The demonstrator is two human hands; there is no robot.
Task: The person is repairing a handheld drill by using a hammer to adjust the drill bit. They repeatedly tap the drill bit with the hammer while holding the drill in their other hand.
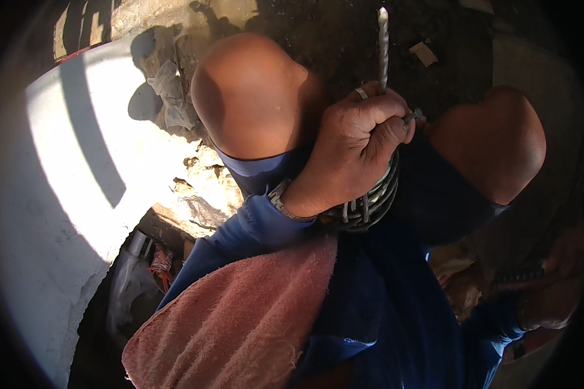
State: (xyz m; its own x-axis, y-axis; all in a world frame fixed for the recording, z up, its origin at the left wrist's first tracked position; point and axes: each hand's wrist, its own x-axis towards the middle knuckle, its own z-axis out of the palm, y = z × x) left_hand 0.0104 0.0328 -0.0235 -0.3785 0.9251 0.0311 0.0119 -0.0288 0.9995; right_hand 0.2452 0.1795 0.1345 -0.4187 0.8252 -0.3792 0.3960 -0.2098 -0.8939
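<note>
My left hand (360,139) is closed, with a ring and a metal watch band showing, above the gap between my bent knees. A long silver drill bit (383,48) with spiral flutes stands up out of its fist. Between thumb and forefinger it pinches a small metal piece with a flat head (411,116), which looks like a nail or bolt. Beneath that wrist sits a coil of dark cable (370,211), partly hidden by the hand. At the lower right my right hand (555,295), in deep shade, is curled around a dark, long object whose kind is unclear.
A pink towel (233,318) hangs over my lap at lower left. Sunlit white board or slab (78,175) with a broken edge fills the left side. Beside it lie crumpled plastic (126,285) and a grey rag (170,94). A pale scrap (424,54) rests on the dark ground ahead.
</note>
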